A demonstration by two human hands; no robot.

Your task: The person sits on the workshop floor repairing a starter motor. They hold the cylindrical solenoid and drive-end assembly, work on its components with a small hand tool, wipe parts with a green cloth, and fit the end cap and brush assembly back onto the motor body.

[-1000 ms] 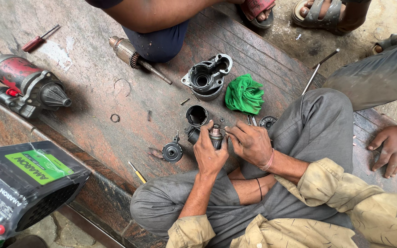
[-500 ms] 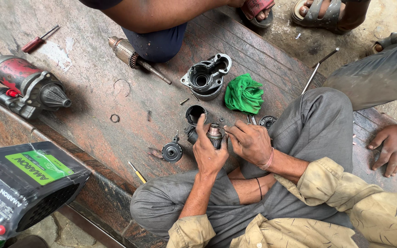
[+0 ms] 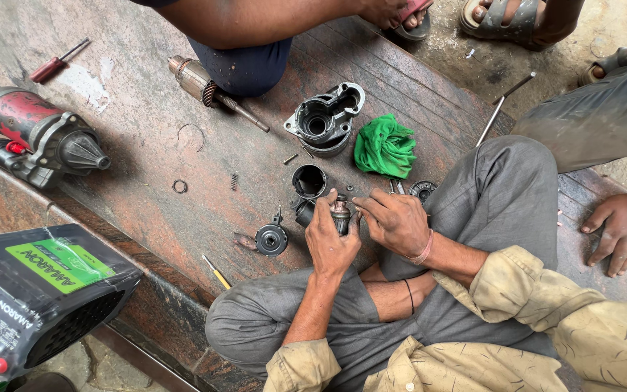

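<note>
A small cylindrical metal part (image 3: 340, 213), grey with a coppery cap, is held upright between the two hands above the person's grey-trousered lap. The fingers of the left hand (image 3: 330, 236) are closed around its lower body from the left; the fingertips of the right hand (image 3: 395, 221) are pinched on its upper end from the right. Just beyond the left fingertips a dark open-ended cylindrical sleeve (image 3: 308, 180) is stood on the reddish stone slab (image 3: 139, 167), and to the left of the left knuckles a round black end cap (image 3: 271, 239) is laid. Past the right fingertips a crumpled green cloth (image 3: 384, 147) is seen, with a grey cast housing (image 3: 326, 118) just beside it and a small round dark disc (image 3: 422, 190) close by the right knuckles. Farther from the fingers an armature with shaft (image 3: 208, 88), a complete starter motor with a red body (image 3: 38, 138), a red-handled screwdriver (image 3: 56, 64), a yellow-handled tool (image 3: 216, 274), a wire ring (image 3: 191, 136), a small washer (image 3: 180, 186) and a long metal rod (image 3: 503, 105) are laid. At the lower left a black box-shaped battery (image 3: 34, 305) is placed, bearing a rectangular green label (image 3: 59, 265) on its top face and a red terminal cap at its corner. Another person's hand (image 3: 622, 225) is rested on the slab at the right.
</note>
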